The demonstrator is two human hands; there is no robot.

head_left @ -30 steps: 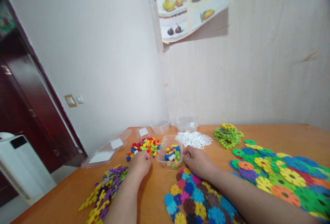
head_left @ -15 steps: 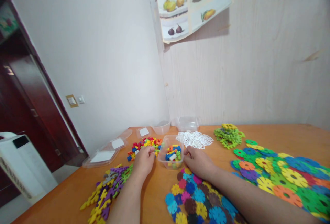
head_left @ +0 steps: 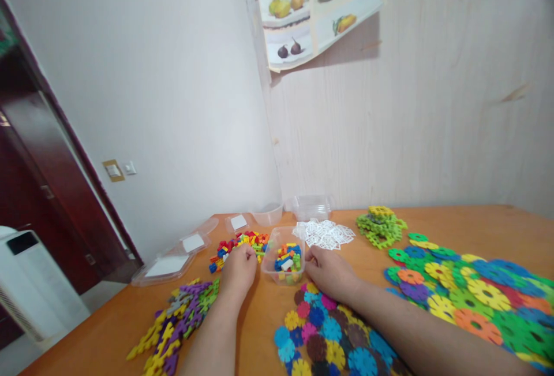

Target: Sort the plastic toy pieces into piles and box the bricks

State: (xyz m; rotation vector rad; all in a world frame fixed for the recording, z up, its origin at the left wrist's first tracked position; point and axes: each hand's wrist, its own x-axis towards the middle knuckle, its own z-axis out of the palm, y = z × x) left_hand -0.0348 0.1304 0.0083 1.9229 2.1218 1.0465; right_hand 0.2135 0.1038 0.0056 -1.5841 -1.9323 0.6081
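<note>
A clear plastic tub [head_left: 268, 272], partly filled with small coloured building bricks [head_left: 287, 261], stands on the table between my hands. My left hand [head_left: 239, 269] is closed at the near edge of a loose pile of similar bricks [head_left: 236, 241], left of the tub. Its fingertips are pinched together, and whatever they may hold is too small to make out. On the other side, my right hand [head_left: 328, 270] rests with curled fingers against or right beside the tub's right wall; its fingertips are partly hidden. Round notched discs [head_left: 318, 346] lie below my right wrist.
Interlocking purple and yellow pieces [head_left: 173, 330] lie at the left. White lattice pieces [head_left: 325, 233], green pieces [head_left: 381, 230] and large flower discs [head_left: 467, 295] spread rightward. Clear lids [head_left: 167, 265], a bowl [head_left: 267, 214] and stacked containers [head_left: 310, 207] sit along the back.
The whole view has shifted slightly, moving things a little leftward. My left hand's fingers have drawn in closer together. The right hand stays beside the tub.
</note>
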